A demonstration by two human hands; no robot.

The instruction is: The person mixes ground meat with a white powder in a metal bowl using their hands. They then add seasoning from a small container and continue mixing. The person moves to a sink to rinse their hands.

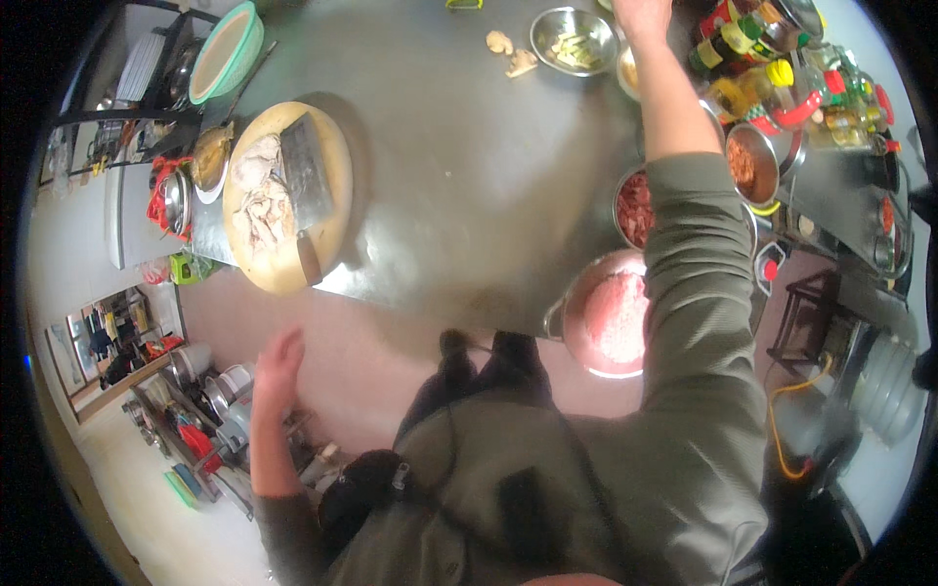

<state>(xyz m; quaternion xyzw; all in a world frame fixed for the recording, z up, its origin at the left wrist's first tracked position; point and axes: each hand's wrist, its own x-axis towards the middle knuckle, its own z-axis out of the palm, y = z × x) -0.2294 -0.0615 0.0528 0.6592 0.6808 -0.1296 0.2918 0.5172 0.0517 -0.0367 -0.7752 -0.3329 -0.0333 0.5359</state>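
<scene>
My left hand hangs over the floor in front of the table edge. It holds nothing, and its fingers are loosely extended. Above it, a round chopping board carries pieces of pale cooked meat and a cleaver lying flat. My right hand reaches to the far side of the table; the top edge of the picture cuts off its fingers. A steel bowl of cut green vegetable stands to its left. Just below my wrist is a small bowl, partly covered by my forearm.
Pieces of ginger lie on the steel table. Bowls of red meat and pink mince sit under my right arm at the right edge. Sauce bottles crowd the far right corner. A green basin is far left.
</scene>
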